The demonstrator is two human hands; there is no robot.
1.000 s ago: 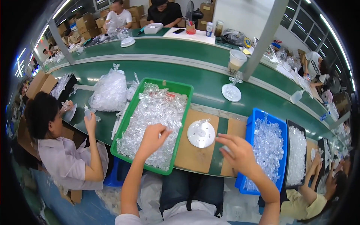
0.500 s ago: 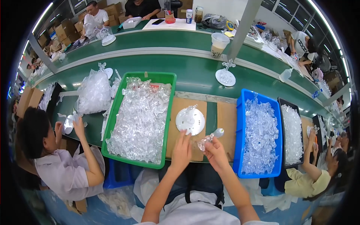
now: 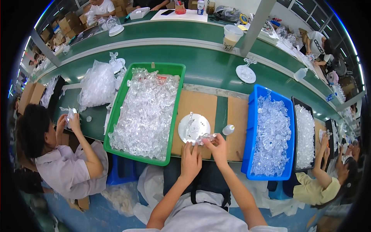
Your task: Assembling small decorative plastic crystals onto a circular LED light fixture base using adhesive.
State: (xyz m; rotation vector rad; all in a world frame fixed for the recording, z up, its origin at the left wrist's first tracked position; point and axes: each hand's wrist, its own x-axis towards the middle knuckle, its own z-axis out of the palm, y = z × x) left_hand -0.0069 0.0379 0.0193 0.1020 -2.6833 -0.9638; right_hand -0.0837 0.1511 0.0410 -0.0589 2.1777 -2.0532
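A round white disc (image 3: 184,133) lies on brown cardboard in front of me, with a clear plastic piece (image 3: 191,120) standing on its upper side. My right hand (image 3: 218,150) pinches a second clear plastic piece (image 3: 208,137) over the disc's right near edge; its exact shape is hard to make out. At the disc's near rim, my left hand (image 3: 191,161) has its fingers stretched out, fingertips just below the clear piece. Right of the disc a small squeeze bottle (image 3: 228,130) with a pale tip lies on the table.
A green tub (image 3: 177,104) of clear pieces stands at left, a blue tub (image 3: 291,135) of similar pieces at right. Beyond, a white disc with a clear cross-like piece (image 3: 246,72) stands near a drink cup (image 3: 232,36). Co-workers sit on both sides.
My right hand has moved left, carrying the clear piece from beside the bottle to over the disc's edge. My left hand has shifted slightly right, and the view has tilted a little.
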